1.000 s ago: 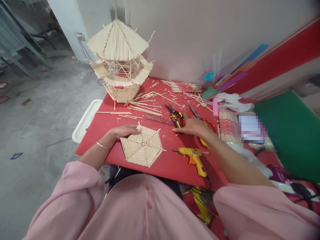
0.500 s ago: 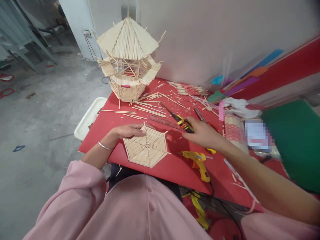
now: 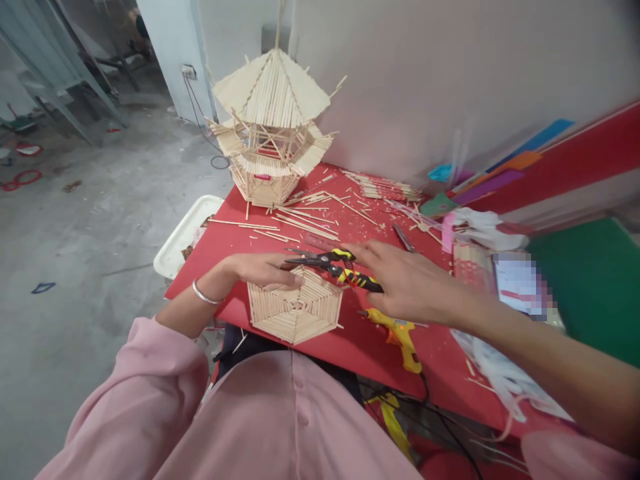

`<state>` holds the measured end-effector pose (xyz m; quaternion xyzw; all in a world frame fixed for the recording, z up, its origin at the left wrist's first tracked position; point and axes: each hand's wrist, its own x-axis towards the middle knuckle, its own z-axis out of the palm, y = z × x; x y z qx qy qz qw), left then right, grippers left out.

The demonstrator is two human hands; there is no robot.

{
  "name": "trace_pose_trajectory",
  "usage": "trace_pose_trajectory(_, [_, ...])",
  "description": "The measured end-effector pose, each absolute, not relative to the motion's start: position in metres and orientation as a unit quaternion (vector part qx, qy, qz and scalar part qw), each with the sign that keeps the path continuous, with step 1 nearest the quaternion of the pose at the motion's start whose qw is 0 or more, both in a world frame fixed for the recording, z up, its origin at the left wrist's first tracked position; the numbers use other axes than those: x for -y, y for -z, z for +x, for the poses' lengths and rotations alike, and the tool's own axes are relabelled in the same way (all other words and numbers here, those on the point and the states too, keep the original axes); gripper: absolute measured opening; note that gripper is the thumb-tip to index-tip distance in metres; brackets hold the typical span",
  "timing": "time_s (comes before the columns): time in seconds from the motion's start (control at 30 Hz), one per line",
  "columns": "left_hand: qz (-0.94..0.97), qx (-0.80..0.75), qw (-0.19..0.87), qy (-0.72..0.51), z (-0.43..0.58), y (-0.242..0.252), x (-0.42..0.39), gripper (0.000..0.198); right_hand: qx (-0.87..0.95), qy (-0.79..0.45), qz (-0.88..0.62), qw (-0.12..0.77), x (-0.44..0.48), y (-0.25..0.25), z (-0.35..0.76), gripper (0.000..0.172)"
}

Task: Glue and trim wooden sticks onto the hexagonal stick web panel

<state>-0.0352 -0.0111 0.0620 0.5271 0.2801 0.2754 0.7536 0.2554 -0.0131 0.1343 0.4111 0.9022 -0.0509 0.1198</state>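
Observation:
A hexagonal panel of thin wooden sticks lies at the red table's front edge. My left hand rests on its upper left edge, fingers closed round that edge. My right hand grips black-and-yellow scissors, whose blades are parted and point left over the panel's top, by my left fingertips. A yellow glue gun lies right of the panel, below my right hand.
A stick-built pagoda model stands at the table's back left. Loose sticks and scraps litter the red table. Stick bundles, plastic bags and a green board are at right. A white tray sits beyond the left edge.
My right hand has moved left with the scissors, and their blades have opened over the panel's top. The whole view has shifted slightly.

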Motion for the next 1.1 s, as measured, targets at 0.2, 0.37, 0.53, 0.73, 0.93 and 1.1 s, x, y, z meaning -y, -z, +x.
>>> trace_pose_trajectory(0.2, [0.668, -0.272, 0.665, -0.194, -0.033, -0.072, 0.014, 0.050, -0.899, 0.060, 0.419, 0.108, 0.024, -0.137, 0.260, 0.086])
trace_pose_trajectory(0.37, [0.718, -0.221, 0.642, -0.155, -0.031, -0.077, 0.013, 0.053, -0.901, 0.066, 0.418, 0.099, 0.033, -0.141, 0.261, 0.079])
trace_pose_trajectory(0.53, [0.731, -0.199, 0.633, -0.158, -0.025, -0.083, 0.013, 0.054, -0.894, 0.080, 0.426, 0.109, 0.039, -0.145, 0.261, 0.071])
trace_pose_trajectory(0.73, [0.658, -0.233, 0.682, -0.220, -0.021, -0.082, 0.013, 0.055, -0.899, 0.101, 0.418, 0.089, 0.039, -0.138, 0.261, 0.059])
trace_pose_trajectory(0.93, [0.348, -0.403, 0.794, -0.295, -0.041, -0.079, -0.005, 0.051, -0.879, 0.224, 0.421, -0.009, 0.032, -0.122, 0.266, 0.055])
trace_pose_trajectory(1.1, [0.240, -0.366, 0.717, -0.542, -0.066, -0.062, 0.004, 0.071, -0.835, 0.264, 0.466, -0.123, 0.033, -0.117, 0.273, 0.048])
